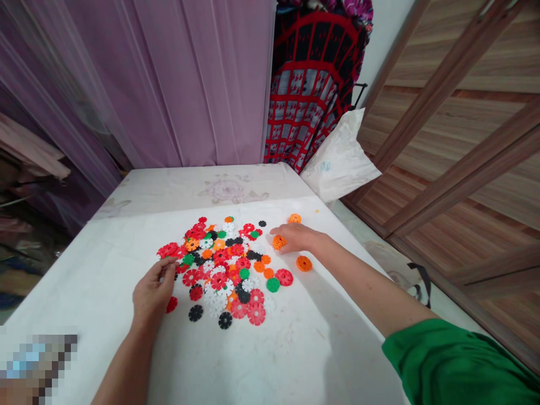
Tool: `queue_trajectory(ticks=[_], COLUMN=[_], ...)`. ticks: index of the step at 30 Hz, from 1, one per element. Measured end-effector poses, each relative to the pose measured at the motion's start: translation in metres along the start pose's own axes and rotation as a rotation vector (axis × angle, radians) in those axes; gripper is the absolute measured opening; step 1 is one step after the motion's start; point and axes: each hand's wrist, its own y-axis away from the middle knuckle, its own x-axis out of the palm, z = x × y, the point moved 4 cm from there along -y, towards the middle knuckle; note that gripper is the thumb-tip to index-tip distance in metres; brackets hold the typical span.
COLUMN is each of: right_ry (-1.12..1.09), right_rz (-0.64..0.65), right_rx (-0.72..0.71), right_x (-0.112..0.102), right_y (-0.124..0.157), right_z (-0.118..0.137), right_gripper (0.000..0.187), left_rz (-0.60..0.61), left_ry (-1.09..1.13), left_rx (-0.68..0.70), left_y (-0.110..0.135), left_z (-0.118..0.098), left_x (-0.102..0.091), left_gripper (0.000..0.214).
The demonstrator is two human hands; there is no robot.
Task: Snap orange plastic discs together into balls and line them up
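Sleeve (459,360) fronts white table (261,365), scattered discs (221,256), purple curtain (202,84).

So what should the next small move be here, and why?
Probably set down the round, orange, plastic-looking piece that the right hand seems to hold, next to the nearer orange piece. That one and the farther orange piece lie apart from the heap of mixed coloured discs, and all three match in colour.
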Motion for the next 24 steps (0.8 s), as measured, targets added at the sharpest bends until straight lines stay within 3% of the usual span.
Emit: queue_trajectory(ticks=[3, 10, 19, 24], right_ry=[0.001, 0.002, 0.015, 0.008], right_rz=[-0.009, -0.067, -0.027, -0.033], right_rx=[0.133, 0.382, 0.455, 0.458], right_x=[-0.001, -0.004, -0.006, -0.007], right_y=[0.005, 0.013, 0.006, 0.007], right_z=[-0.002, 0.02, 0.031, 0.032], right_gripper=[0.076, 0.06, 0.04, 0.044], left_rz=[0.042, 0.036, 0.04, 0.027], left_ry=[0.041, 0.045, 0.05, 0.019], left_rx=[-0.047, -0.043, -0.022, -0.015], left_y=[0.0, 0.0, 0.001, 0.002], left_z=[-0.001, 0.001, 0.001, -0.002], left_x=[0.001, 0.001, 0.003, 0.001], left_gripper=[0.038, 0.039, 0.04, 0.039])
